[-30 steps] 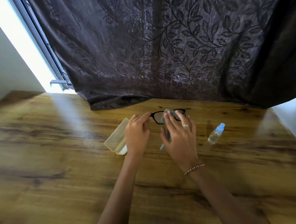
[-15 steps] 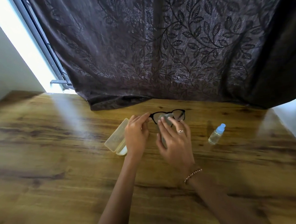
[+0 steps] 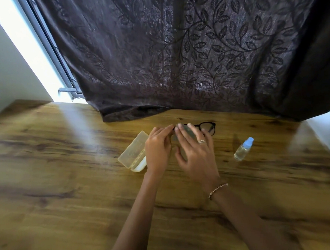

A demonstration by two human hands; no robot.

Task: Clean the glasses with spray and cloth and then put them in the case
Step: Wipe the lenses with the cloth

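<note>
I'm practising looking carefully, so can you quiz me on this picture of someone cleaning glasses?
1. True or false: the glasses are outside the case.
2. What does the right hand press against the glasses? A. a sponge B. a cloth C. a tissue
3. Fill in: the spray bottle has a ___ cap.

Key: 1 true; 2 B; 3 blue.
</note>
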